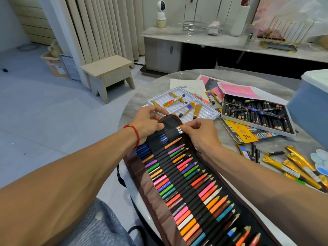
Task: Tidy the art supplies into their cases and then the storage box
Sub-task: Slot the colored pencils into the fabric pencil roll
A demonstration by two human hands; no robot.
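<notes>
A brown and black roll-up pencil case (179,176) lies unrolled across the table's near edge, with several coloured pencils (204,190) held under its elastic loops. At its far end my left hand (150,122) pinches the case's black flap. My right hand (198,130) pinches the silver ferrules of paintbrushes (178,129) that sit in a black loop there. A white paint tray (205,107) holds a few gold paint tubes. A box of oil pastels (255,112) stands open on the right. More gold tubes (300,166) lie loose at the right edge.
A blue storage box (308,103) stands at the table's far right. Pink and white papers (237,89) lie under the pastel box, by its yellow lid (248,134). A white palette (321,162) sits at the right edge. A wooden stool (108,73) stands on the floor.
</notes>
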